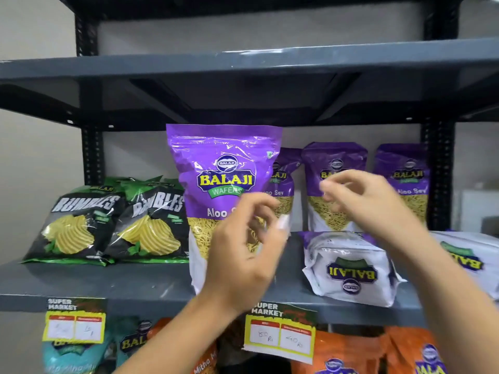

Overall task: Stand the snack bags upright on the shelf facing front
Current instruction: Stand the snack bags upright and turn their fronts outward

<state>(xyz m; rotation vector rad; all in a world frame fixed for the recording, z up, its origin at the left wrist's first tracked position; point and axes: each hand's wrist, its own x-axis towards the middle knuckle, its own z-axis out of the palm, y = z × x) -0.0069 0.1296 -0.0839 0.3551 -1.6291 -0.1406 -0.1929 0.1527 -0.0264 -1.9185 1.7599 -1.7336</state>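
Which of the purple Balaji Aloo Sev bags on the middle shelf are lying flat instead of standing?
Two: the flat bag right of centre, logo upside down, and another flat bag at the far right edge. The front bag and those behind stand upright, facing front.

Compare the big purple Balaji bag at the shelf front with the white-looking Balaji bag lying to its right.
The purple bag stands upright; the lying bag is flat on the shelf. The purple bag's logo reads upright; the lying bag's is upside down. The purple bag shows its purple top and yellow snack; the lying bag shows mostly white. Both carry the Balaji logo.
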